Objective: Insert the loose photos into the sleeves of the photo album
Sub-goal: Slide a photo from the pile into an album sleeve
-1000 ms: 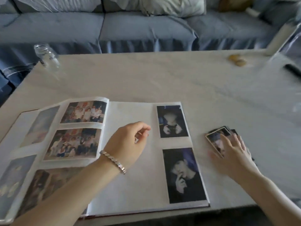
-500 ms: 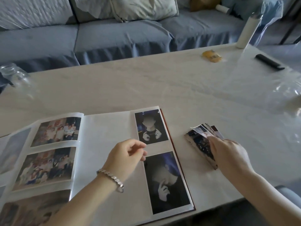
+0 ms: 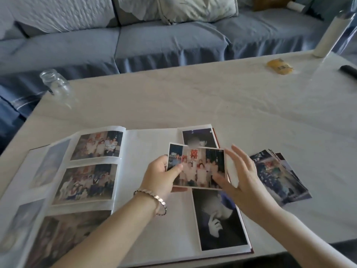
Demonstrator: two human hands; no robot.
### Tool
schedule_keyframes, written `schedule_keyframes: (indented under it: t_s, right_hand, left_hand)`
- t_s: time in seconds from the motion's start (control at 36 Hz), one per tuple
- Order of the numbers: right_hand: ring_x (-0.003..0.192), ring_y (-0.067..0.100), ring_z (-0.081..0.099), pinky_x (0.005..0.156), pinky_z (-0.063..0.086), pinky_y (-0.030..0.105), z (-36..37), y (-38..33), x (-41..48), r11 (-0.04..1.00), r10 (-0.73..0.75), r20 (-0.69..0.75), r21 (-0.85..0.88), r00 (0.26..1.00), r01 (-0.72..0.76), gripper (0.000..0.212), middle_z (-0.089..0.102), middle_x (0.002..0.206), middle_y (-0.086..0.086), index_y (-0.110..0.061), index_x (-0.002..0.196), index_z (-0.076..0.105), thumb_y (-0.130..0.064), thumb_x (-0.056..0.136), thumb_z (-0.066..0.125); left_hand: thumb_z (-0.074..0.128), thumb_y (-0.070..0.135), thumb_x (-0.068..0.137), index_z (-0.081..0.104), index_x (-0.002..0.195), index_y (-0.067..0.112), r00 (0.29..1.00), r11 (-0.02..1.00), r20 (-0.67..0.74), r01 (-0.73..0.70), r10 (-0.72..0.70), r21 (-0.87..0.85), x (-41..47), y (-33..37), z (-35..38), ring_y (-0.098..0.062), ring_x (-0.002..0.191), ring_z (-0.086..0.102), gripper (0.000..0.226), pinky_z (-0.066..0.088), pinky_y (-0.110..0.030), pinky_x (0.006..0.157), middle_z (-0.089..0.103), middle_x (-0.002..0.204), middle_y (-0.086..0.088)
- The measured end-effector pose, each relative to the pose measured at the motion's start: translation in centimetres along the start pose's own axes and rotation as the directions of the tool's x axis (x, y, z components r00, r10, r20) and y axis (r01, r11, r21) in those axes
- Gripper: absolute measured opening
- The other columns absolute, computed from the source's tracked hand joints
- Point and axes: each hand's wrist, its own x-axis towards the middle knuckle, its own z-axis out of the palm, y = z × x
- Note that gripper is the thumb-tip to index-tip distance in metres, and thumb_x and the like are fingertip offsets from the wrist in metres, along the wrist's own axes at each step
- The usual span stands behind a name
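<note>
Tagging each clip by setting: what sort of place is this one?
Most likely a home living room. A blue sofa with cushions stands right behind the table, and an album of family photos lies open on it.

Over the open album (image 3: 150, 144), left hand (image 3: 160, 176) pinching group photo (image 3: 201, 167), right hand (image 3: 243, 182) touching its edge

Album (image 3: 154, 144) sleeves: clear glossy plastic. Loose photos (image 3: 278, 176): glossy paper. Desk (image 3: 193, 97): pale, matt, creased covering. Jar (image 3: 56, 84): clear glass. Bracelet (image 3: 152, 196): shiny metal links. Sofa (image 3: 164, 41): blue cloth.
</note>
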Motion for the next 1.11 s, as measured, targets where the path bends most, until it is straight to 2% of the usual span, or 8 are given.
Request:
schedule_keyframes:
  t_s: [0.08,0.19,0.28,0.33,0.42,0.58,0.75,1.11]
  right_hand:
    - [0.100,0.011,0.063,0.081,0.056,0.033,0.3,-0.5,1.3,0.857,0.262,0.131,0.424,0.956,-0.293,0.067,0.063,0.116,-0.007,-0.013,0.129,0.050,-0.046,0.071,0.060]
    - [0.065,0.019,0.070,0.057,0.057,0.024,0.6,-0.9,2.4,0.731,0.323,0.204,0.567,0.924,-0.380,0.013,0.073,0.073,0.002,-0.006,0.090,0.068,-0.016,0.084,0.063]
    - [0.057,0.012,0.067,0.057,0.058,0.026,0.5,-1.0,4.1,0.746,0.373,0.012,0.590,0.928,-0.307,0.008,0.071,0.064,-0.002,-0.011,0.079,0.068,-0.008,0.086,0.064]
    - [0.051,0.007,0.064,0.049,0.054,0.020,-0.3,-1.0,5.5,0.794,0.378,-0.141,0.558,0.915,-0.242,0.005,0.070,0.064,-0.004,-0.006,0.085,0.069,-0.008,0.086,0.064]
    - [0.048,0.005,0.062,0.047,0.054,0.020,-1.7,-0.7,7.2,0.911,0.285,-0.323,0.383,0.903,-0.151,0.014,0.069,0.073,0.000,-0.006,0.099,0.069,-0.012,0.087,0.064]
    - [0.045,0.008,0.061,0.041,0.046,0.013,-2.0,-0.6,8.9,0.985,0.160,-0.339,0.119,0.927,-0.127,0.015,0.067,0.068,-0.003,-0.012,0.100,0.072,-0.017,0.089,0.063]
    - [0.051,0.019,0.059,0.044,0.037,0.021,0.3,-1.1,9.0,0.989,0.123,-0.206,-0.055,0.971,-0.137,0.027,0.058,0.050,-0.004,-0.015,0.060,0.064,-0.013,0.087,0.064]
    - [0.037,0.007,0.057,0.042,0.050,0.016,-0.8,0.6,11.1,0.886,0.380,0.162,0.218,0.911,-0.409,0.004,0.064,0.050,0.001,0.000,0.086,0.068,-0.003,0.084,0.065]
  left_hand:
    - [0.059,0.017,0.091,0.064,0.094,0.010,0.998,0.997,0.000,-0.067,0.067,-0.028,0.3,-0.6,-1.2,-0.016,0.081,0.069,0.010,0.060,-0.033,0.064,0.071,0.089,-0.003]
    - [0.054,0.026,0.092,0.061,0.085,0.005,0.951,0.944,-0.153,-0.229,0.269,0.237,1.5,-2.4,-1.8,-0.013,0.066,0.056,0.023,0.043,-0.009,0.055,0.062,0.072,0.001]
    - [0.029,0.045,0.097,0.054,0.126,0.007,0.914,0.798,-0.158,-0.228,0.372,0.558,2.3,-4.1,-2.1,-0.020,0.119,0.052,0.054,0.031,-0.024,0.107,0.059,0.125,-0.003]
    - [-0.006,0.058,0.083,0.020,0.149,0.012,0.953,0.552,-0.040,-0.140,0.301,0.822,3.0,-5.3,-2.4,-0.022,0.146,0.010,0.084,-0.006,-0.033,0.114,0.013,0.158,-0.006]
    - [-0.020,0.059,0.071,-0.013,0.149,0.026,0.983,0.402,-0.008,-0.067,0.182,0.913,4.1,-7.3,-2.5,-0.022,0.143,-0.021,0.085,-0.017,-0.039,0.112,-0.028,0.152,-0.002]
    - [0.028,0.047,0.084,0.056,0.130,0.016,0.951,0.412,-0.035,-0.099,0.306,0.906,4.6,-8.6,-2.0,-0.035,0.124,0.050,0.062,0.013,-0.043,0.108,0.051,0.136,-0.015]
    - [0.023,0.046,0.092,0.058,0.128,0.014,0.946,0.423,-0.040,-0.106,0.322,0.900,4.7,-9.1,-1.8,-0.037,0.122,0.052,0.059,0.007,-0.042,0.110,0.054,0.133,-0.017]
    - [0.023,0.049,0.093,0.053,0.133,0.015,0.921,0.403,-0.105,-0.060,0.374,0.913,4.9,-9.7,-1.8,-0.037,0.128,0.045,0.061,0.009,-0.044,0.110,0.049,0.139,-0.014]
